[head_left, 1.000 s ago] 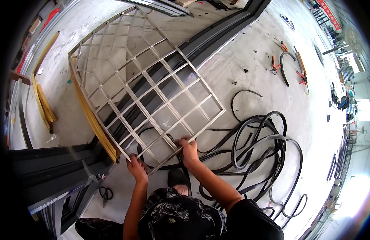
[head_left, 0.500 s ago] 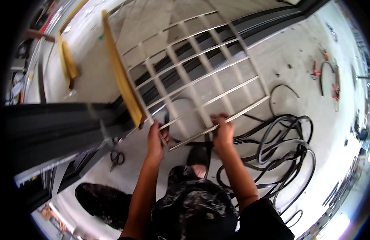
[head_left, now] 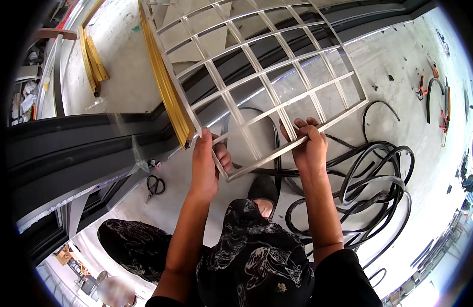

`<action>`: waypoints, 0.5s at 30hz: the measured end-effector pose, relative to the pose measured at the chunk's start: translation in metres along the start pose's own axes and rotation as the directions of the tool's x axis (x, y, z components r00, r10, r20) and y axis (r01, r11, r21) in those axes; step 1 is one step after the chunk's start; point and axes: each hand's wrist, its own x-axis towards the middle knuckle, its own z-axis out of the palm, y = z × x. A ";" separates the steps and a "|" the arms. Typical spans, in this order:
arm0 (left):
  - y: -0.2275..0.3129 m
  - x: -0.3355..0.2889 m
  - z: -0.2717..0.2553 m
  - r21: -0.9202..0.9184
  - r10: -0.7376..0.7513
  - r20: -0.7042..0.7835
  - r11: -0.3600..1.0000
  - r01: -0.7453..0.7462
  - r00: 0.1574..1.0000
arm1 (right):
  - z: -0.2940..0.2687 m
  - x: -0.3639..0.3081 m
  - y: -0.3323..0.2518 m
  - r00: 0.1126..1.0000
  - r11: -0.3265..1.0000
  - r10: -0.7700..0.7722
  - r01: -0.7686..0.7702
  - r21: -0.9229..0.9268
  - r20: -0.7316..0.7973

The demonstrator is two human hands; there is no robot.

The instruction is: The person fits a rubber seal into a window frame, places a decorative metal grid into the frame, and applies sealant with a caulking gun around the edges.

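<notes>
The 2 bare hands are apart from each other, and both are clamped on the same thing: a silvery lattice of thin metal bars (head_left: 257, 68), which fills the upper middle of the frame. The left hand (head_left: 208, 158) grips the left side bar near the lowest corner of the lattice, its thumb lying along the bar and its fingers bent around it. The right hand (head_left: 309, 140) is closed on the lower edge bar, to the right of that corner, with the fingers reaching up behind the bar. So the corner points down between the 2 hands, and the greater part of the lattice extends above them in the picture.

Just beside the left edge of the lattice stands a long yellow grooved profile (head_left: 170, 87). A dark grey grooved frame (head_left: 83, 138) occupies the left of the picture. Black-handled scissors (head_left: 153, 192) lie on the pale floor at lower left. Loops of black flexible tubing (head_left: 374, 180) are spread at right, near the right forearm.
</notes>
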 end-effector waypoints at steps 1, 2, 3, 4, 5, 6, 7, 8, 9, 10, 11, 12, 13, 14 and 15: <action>0.000 0.000 0.000 0.002 -0.003 -0.003 1.000 0.003 1.000 | 0.000 -0.001 0.001 1.000 1.000 -0.002 0.002 0.019 0.008; 0.000 -0.001 0.000 0.021 0.014 -0.036 1.000 -0.013 0.999 | 0.001 -0.002 0.002 1.000 1.000 0.001 -0.002 0.020 0.005; 0.001 -0.001 0.000 0.040 0.032 -0.070 0.999 -0.029 0.997 | 0.001 -0.004 0.004 1.000 0.999 0.028 -0.028 0.034 0.000; 0.002 -0.002 0.000 0.089 0.065 -0.100 0.995 -0.056 0.993 | 0.000 -0.005 0.008 0.998 0.997 0.059 -0.059 0.050 -0.005; 0.005 -0.004 0.001 0.092 0.062 -0.108 0.994 -0.052 0.992 | -0.001 -0.006 0.010 0.998 0.996 0.067 -0.067 0.051 -0.009; 0.009 -0.006 0.002 0.117 0.088 -0.117 0.990 -0.074 0.989 | -0.002 -0.006 0.013 0.998 0.996 0.061 -0.061 0.068 -0.002; 0.013 -0.008 0.003 0.145 0.116 -0.126 0.985 -0.097 0.985 | -0.002 -0.006 0.016 0.998 0.994 0.057 -0.057 0.088 0.005; 0.016 -0.010 0.005 0.180 0.144 -0.113 0.976 -0.122 0.983 | -0.003 -0.006 0.019 0.998 0.993 0.057 -0.058 0.105 0.021; 0.018 -0.012 0.007 0.186 0.143 -0.121 0.975 -0.119 0.982 | -0.004 -0.008 0.020 0.998 0.992 0.066 -0.068 0.110 0.018; 0.019 -0.013 0.009 0.214 0.169 -0.133 0.967 -0.138 0.977 | -0.003 -0.010 0.021 0.998 0.990 0.059 -0.061 0.126 0.016; 0.021 -0.014 0.012 0.242 0.195 -0.144 0.958 -0.156 0.970 | -0.003 -0.012 0.022 0.999 0.988 0.051 -0.053 0.144 0.013; 0.021 -0.015 0.013 0.251 0.194 -0.150 0.956 -0.152 0.970 | -0.004 -0.013 0.022 0.998 0.984 0.059 -0.063 0.166 0.028; 0.021 -0.016 0.014 0.276 0.210 -0.138 0.947 -0.166 0.968 | -0.007 -0.014 0.022 0.998 0.983 0.056 -0.060 0.171 0.030; 0.021 -0.016 0.016 0.302 0.225 -0.125 0.936 -0.179 0.966 | -0.007 -0.016 0.022 0.998 0.983 0.056 -0.059 0.173 0.020; 0.021 -0.017 0.016 0.310 0.222 -0.128 0.935 -0.173 0.967 | -0.007 -0.018 0.020 0.998 0.983 0.055 -0.056 0.174 0.009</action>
